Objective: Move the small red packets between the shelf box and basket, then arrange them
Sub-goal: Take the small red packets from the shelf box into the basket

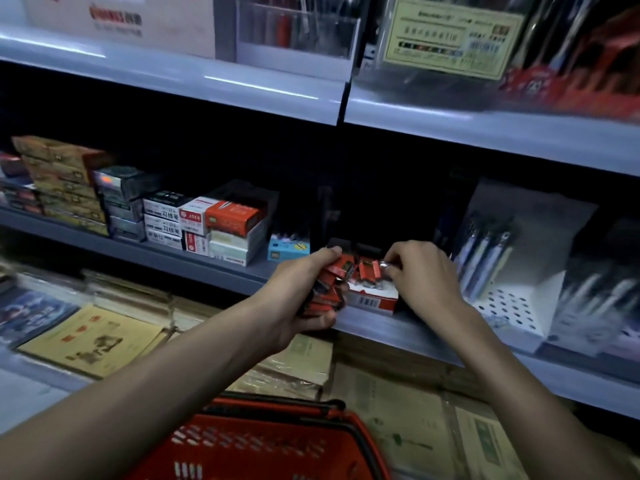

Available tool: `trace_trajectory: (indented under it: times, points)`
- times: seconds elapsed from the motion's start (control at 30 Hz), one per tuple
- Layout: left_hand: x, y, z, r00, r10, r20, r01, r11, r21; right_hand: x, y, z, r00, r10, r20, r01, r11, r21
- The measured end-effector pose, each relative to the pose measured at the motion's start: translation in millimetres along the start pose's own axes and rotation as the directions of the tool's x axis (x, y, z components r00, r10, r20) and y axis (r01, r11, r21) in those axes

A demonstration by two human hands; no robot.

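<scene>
My left hand [298, 299] grips a bunch of several small red packets [329, 289] just in front of the middle shelf. Right beside it stands the red-and-white shelf box [372, 299], with more small red packets [367, 271] standing in it. My right hand [422, 275] reaches over the box and its fingertips pinch a packet at the box's right side. The red plastic basket [263, 441] sits low at the bottom centre, below my arms; its inside is mostly out of view.
Stacked stationery boxes [221, 223] and a small blue box [287, 249] fill the shelf to the left. A white perforated pen display [512, 271] stands to the right. The grey shelf edge [398, 330] runs under my hands. Notebooks and cardboard [90, 341] lie on the lower level.
</scene>
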State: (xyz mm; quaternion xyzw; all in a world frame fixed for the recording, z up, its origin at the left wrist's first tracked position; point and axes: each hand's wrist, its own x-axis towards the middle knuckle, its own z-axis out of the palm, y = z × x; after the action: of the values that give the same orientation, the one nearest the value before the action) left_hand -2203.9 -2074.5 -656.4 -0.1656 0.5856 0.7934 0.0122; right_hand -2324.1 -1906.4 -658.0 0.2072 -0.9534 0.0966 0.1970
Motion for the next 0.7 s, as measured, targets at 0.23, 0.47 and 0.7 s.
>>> trace_trajectory:
  times: [0.23,0.47,0.7]
  points:
    - [-2.6,4.1,-1.0,1.000,0.006,0.005,-0.006,1.000,-0.006,2.1,-2.1,0.7,0.989,0.089,0.116,-0.093,0.995,0.025]
    - [0.9,-2.5,9.4,0.997,0.069,-0.040,-0.069,0.998,-0.008,-15.3,-7.1,-8.9,0.993,0.084,0.082,-0.108,0.927,0.359]
    - [12.9,-1.1,27.2,0.997,0.072,0.020,-0.073,0.997,0.005,-34.9,-26.4,-43.2,0.913,0.070,0.401,-0.405,0.270,0.874]
